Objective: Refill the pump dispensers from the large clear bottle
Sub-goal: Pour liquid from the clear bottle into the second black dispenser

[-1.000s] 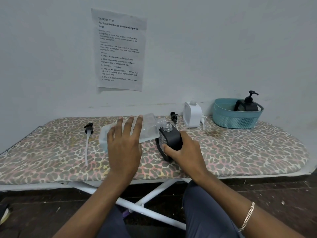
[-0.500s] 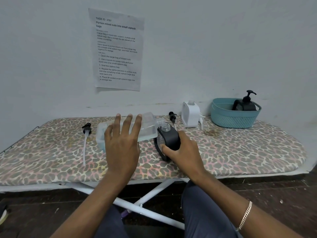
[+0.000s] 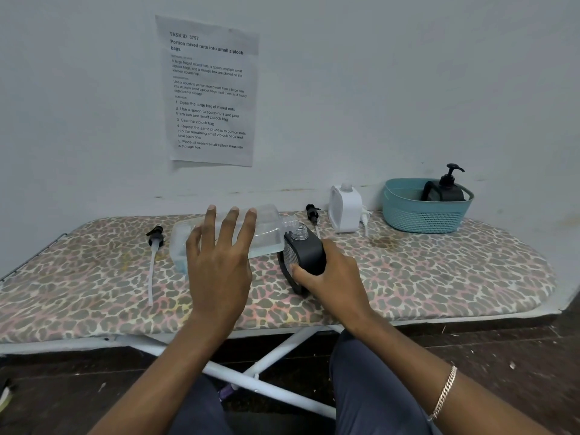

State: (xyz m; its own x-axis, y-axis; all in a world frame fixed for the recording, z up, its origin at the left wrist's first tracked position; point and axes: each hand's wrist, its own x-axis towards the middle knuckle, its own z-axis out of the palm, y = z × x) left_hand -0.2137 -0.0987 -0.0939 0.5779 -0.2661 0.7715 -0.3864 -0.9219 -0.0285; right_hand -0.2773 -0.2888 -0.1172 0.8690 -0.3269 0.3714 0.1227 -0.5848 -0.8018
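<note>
The large clear bottle (image 3: 266, 233) lies tipped on its side above the leopard-print board, with a little bluish liquid near its base. My left hand (image 3: 219, 262) holds it from the near side, fingers spread across its body. Its open neck points right and meets the open clear mouth of a black dispenser (image 3: 306, 251). My right hand (image 3: 329, 277) grips that dispenser, which leans toward the bottle. A white dispenser (image 3: 345, 208) without its pump stands behind, near the wall.
A black pump head with a long tube (image 3: 153, 246) lies left of the bottle, and another pump head (image 3: 312, 211) lies beside the white dispenser. A teal basket (image 3: 405, 211) at the back right holds a black pump dispenser (image 3: 445, 189). The ironing board (image 3: 439, 277) stands against the wall.
The clear bottle stays tipped, and its neck has settled closer over the black dispenser's mouth. Both hands keep their hold and have barely moved.
</note>
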